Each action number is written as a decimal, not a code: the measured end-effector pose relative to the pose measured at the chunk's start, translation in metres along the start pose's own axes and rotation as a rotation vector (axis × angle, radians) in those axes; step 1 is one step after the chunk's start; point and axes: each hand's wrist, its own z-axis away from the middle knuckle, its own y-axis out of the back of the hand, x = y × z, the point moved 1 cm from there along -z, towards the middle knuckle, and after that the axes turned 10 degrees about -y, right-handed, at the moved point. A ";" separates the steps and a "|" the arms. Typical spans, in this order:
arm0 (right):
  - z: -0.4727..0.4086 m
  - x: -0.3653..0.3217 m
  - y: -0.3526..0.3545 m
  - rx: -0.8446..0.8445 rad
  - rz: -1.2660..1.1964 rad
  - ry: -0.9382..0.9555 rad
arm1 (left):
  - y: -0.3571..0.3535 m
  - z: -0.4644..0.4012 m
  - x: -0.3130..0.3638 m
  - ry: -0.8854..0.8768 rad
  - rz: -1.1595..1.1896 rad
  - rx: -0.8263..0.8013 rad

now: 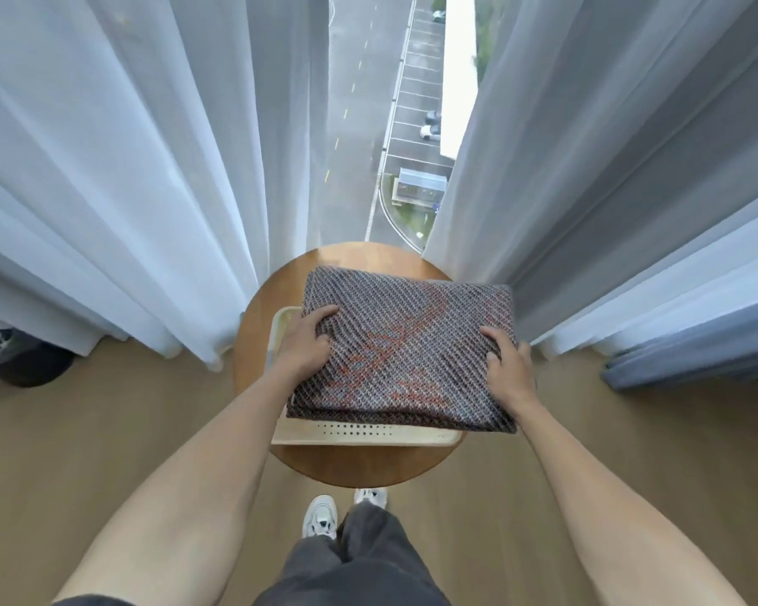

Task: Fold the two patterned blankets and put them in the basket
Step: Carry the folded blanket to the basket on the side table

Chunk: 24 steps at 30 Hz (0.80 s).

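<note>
A folded patterned blanket (405, 347), dark weave with red-orange marks, lies over a cream perforated basket (359, 433) on a round wooden table (359, 468). The blanket covers most of the basket and overhangs its right side. My left hand (305, 343) grips the blanket's left edge, thumb on top. At the right edge my right hand (506, 360) grips it the same way. The basket's inside is hidden, and I cannot tell whether a second blanket lies under this one.
White sheer curtains (149, 190) hang left and right of the table, with a window gap between them looking down on a street. Blue-grey drapes (696, 343) hang at the right. A dark object (27, 363) sits on the wooden floor at left. My shoes (320, 516) stand just before the table.
</note>
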 end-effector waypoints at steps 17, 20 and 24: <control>-0.014 0.018 -0.111 -0.086 0.014 -0.008 | -0.037 0.002 -0.113 0.198 0.048 0.061; -0.018 0.022 -0.117 -0.081 0.016 -0.012 | -0.048 0.000 -0.122 0.200 0.053 0.066; -0.021 0.024 -0.133 -0.030 0.056 -0.040 | -0.060 -0.007 -0.124 0.213 0.033 0.069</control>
